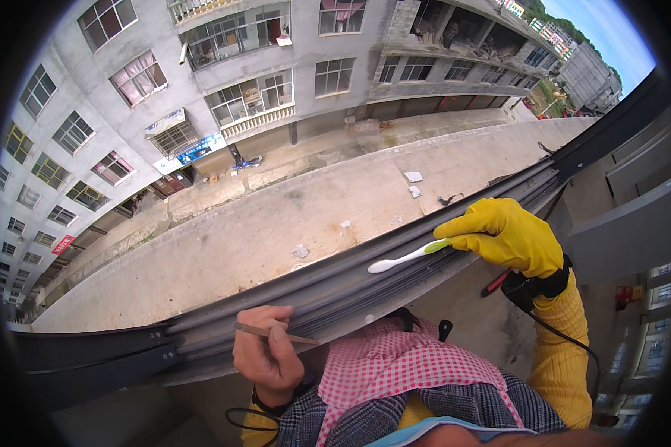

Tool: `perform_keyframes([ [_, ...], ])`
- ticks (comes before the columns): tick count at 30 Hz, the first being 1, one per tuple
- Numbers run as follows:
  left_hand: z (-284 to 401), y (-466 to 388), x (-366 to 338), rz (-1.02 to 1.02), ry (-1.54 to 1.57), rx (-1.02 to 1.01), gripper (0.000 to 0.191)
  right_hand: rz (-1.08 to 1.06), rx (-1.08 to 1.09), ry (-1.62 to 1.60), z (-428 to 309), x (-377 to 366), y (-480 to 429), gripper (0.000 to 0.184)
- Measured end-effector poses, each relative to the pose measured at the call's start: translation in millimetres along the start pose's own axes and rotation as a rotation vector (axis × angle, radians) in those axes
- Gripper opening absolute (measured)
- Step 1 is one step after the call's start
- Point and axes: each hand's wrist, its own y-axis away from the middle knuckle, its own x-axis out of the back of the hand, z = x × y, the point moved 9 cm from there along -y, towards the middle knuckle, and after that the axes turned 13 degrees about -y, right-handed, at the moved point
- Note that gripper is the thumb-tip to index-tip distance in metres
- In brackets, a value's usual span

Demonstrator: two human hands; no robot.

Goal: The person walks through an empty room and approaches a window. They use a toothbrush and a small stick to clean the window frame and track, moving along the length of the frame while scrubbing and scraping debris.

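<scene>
My right hand (506, 237), in a yellow rubber glove, pinches the green end of a white-and-green toothbrush (407, 257). The brush head points left, over the grooved dark metal track (324, 293) of a sliding-window sill. I cannot tell whether its bristles touch the metal. My left hand (268, 355) is bare and sits at the sill's inner edge, to the left of the brush. A thin, flat, brownish stick (250, 329) is held between its thumb and fingers, its tapered tip pointing right. The stick's material is unclear.
Dark window-frame uprights bound the sill at left (98, 349) and right (612, 123). Beyond the outer edge, the concrete street (212, 240) lies well below. A red-and-black object (496, 282) is partly hidden under my right wrist, where a black cable (573, 341) hangs.
</scene>
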Motion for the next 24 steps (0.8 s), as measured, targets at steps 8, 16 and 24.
perform_keyframes([
  [8,-3,2,0,0.001,0.004,0.000,0.008,0.365,-0.706,0.530,69,148,80,0.022],
  [16,0,0,-3,-0.001,-0.073,0.033,0.020,0.106,0.008,0.188,0,13,11,0.025],
  [24,-3,3,0,0.003,-0.083,0.067,0.018,0.408,-0.697,0.407,101,153,93,0.022],
])
